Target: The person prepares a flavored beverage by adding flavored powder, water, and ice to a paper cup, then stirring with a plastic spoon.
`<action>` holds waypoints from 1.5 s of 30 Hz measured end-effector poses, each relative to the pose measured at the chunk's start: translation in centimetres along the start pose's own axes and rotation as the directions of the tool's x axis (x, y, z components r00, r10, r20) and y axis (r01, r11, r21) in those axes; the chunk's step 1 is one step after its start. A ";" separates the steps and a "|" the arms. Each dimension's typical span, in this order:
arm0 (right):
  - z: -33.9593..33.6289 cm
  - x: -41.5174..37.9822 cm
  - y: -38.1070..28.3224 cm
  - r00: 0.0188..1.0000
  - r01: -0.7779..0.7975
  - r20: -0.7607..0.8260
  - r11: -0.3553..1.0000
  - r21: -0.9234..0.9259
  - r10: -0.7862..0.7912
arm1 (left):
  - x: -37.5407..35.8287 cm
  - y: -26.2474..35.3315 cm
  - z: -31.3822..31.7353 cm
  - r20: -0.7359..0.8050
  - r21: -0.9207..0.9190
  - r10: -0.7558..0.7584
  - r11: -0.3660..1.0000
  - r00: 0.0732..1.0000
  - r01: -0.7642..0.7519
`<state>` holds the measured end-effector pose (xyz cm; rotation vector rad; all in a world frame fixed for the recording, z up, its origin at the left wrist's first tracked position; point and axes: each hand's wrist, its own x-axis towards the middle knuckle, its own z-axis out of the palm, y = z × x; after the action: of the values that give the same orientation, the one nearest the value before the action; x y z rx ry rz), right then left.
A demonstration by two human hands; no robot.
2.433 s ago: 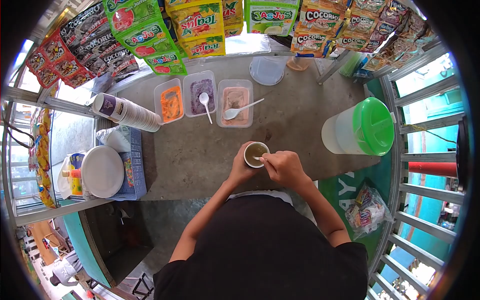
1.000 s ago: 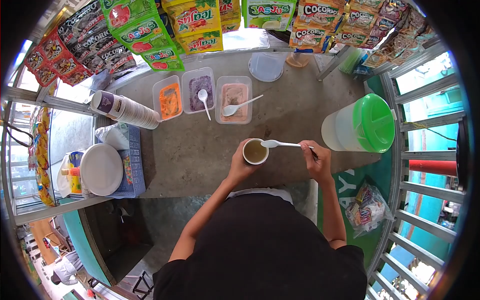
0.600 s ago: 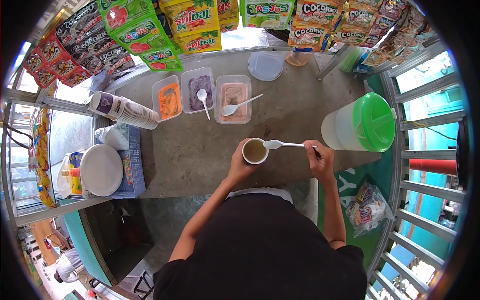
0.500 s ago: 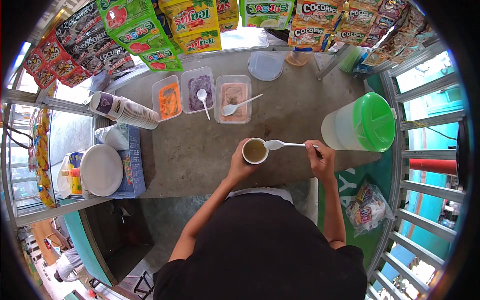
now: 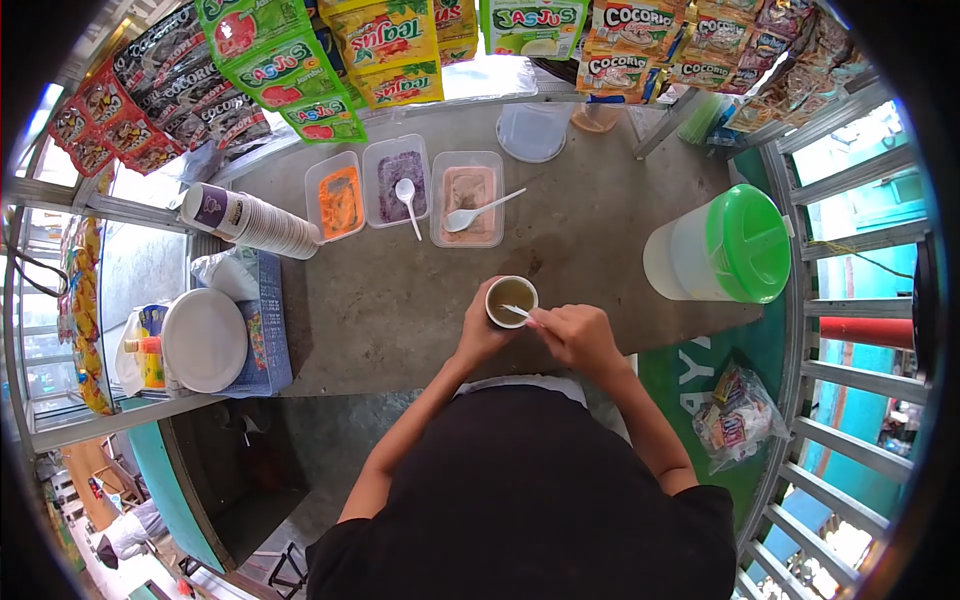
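A paper cup (image 5: 511, 301) with brownish-green liquid stands upright near the front of the counter, and my left hand (image 5: 482, 330) is wrapped round its left side. My right hand (image 5: 578, 337) pinches the handle of a white plastic spoon (image 5: 517, 311). The spoon leans into the cup from the right, its bowl hidden in the liquid. Beyond the cup are three clear tubs: one with orange contents (image 5: 340, 199), one with purple contents (image 5: 400, 168) and one with pinkish-brown contents (image 5: 469, 186). White spoons lie in the purple and pinkish-brown tubs.
A stack of paper cups (image 5: 250, 220) lies at the left, behind a blue basket (image 5: 268, 330) and a white round lid (image 5: 203, 340). To the right is a green-lidded pitcher (image 5: 715, 245). Drink sachets (image 5: 380, 50) hang along the back. A plastic bag (image 5: 740, 415) hangs at right.
My right hand has moved left and slightly down, bringing the spoon from the right of the cup into its liquid. My left hand and the cup have stayed in place.
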<state>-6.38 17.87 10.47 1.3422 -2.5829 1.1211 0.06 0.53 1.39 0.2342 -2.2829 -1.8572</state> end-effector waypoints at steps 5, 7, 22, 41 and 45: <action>1.0 0.8 0.1 0.998 0.059 0.019 0.981 -0.183 -0.057 | 0.1 0.3 -0.1 0.015 -0.019 -0.006 1.000 1.000 0.007; 0.8 0.9 0.3 0.998 0.062 0.004 0.978 -0.198 -0.063 | 0.0 0.2 0.0 0.013 -0.013 -0.007 1.000 1.000 0.008; 1.0 -1.4 -0.7 0.996 0.045 0.084 0.997 -0.056 -0.040 | 0.0 -0.5 0.1 0.011 0.004 -0.006 1.000 1.000 0.006; 0.8 0.2 1.8 0.999 0.005 -0.042 0.994 -0.106 -0.009 | 3.3 0.1 1.9 -0.044 -0.024 0.058 0.998 0.997 -0.059; -0.1 0.4 1.4 0.997 -0.029 -0.076 0.997 -0.065 0.024 | 3.8 0.0 2.6 -0.052 -0.033 0.070 0.997 0.996 -0.072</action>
<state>-7.67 18.17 9.83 1.2316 -2.5679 1.0580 -4.29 2.12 1.05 0.1906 -2.1943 -1.8334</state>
